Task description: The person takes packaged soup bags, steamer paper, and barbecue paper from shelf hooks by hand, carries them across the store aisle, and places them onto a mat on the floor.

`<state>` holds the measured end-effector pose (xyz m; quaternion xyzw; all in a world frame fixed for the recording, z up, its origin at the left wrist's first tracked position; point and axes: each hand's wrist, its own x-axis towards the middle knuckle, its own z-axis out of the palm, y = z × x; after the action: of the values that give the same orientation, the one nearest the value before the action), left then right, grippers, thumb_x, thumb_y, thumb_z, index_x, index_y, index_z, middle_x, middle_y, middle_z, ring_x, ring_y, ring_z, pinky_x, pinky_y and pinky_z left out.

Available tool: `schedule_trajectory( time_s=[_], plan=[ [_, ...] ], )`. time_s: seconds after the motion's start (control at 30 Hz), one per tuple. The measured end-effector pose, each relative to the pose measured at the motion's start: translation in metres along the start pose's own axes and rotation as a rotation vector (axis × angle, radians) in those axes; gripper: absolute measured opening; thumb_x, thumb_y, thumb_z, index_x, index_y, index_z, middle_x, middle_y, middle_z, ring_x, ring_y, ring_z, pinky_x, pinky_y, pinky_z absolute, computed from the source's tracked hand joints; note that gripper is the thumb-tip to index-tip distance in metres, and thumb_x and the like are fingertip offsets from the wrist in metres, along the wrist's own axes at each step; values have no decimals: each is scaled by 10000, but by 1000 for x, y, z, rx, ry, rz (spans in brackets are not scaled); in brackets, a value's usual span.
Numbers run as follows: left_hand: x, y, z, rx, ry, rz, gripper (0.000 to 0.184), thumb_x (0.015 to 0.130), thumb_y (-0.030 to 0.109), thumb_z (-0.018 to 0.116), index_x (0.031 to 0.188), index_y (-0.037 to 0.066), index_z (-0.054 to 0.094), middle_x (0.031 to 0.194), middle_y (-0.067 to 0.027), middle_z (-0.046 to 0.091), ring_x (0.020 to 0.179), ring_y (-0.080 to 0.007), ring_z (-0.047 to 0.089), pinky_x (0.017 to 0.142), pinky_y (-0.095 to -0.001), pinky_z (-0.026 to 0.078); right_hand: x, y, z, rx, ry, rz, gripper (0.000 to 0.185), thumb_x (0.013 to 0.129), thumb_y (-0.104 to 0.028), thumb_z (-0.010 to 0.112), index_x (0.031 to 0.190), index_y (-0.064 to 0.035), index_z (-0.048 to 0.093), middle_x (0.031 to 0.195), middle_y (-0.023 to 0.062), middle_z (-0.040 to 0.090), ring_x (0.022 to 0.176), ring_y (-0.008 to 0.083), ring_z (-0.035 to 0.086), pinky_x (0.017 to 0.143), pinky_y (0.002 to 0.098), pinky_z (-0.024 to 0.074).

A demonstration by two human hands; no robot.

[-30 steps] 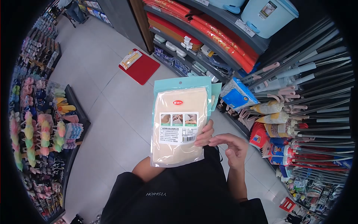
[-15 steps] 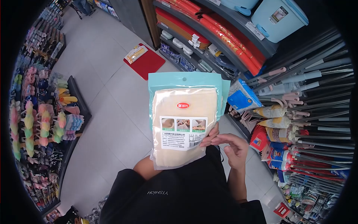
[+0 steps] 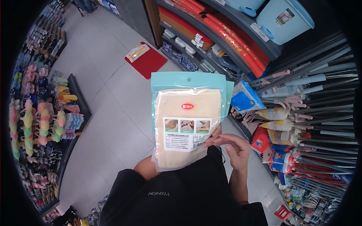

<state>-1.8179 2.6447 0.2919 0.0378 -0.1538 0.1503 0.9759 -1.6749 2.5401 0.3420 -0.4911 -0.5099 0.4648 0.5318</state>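
Note:
A clear plastic pack of folded cream cloth [image 3: 188, 150] with a teal top is held upright in front of my chest. Its face has a red oval logo and a white label with small photos and a barcode. Behind it shows the teal edge of what looks like a second pack [image 3: 229, 94]. My left arm reaches behind the pack, and fingertips that seem to be my left hand's [image 3: 216, 132] curl round its right edge; the rest is hidden. My right hand [image 3: 237, 148] is at the lower right corner, fingers stretched out against the edge, thumb apart.
Racks of colourful goods [image 3: 45, 116] line the left. On the right stand many long-handled mops and brooms [image 3: 313, 124]. Shelves above hold red rolls [image 3: 233, 41] and a light blue bin [image 3: 284, 22]. A red mat [image 3: 149, 64] with a packet lies on the tiled floor.
The pack has shifted very slightly to the right in view. Both hands keep about the same place on it.

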Motion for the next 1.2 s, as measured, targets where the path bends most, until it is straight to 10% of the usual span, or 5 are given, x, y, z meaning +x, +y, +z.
schedule_trajectory(
  time_s=[1.2],
  plan=[
    [-1,-1,1,-4,3,11,588,766,557,574,839,-20,489,680,-115,484,597,-196,475,574,-279,396,4,-9,3,-25,-12,27,164,827,-41,595,955,47,645,872,140,674,802,215,664,740,300,512]
  ],
)
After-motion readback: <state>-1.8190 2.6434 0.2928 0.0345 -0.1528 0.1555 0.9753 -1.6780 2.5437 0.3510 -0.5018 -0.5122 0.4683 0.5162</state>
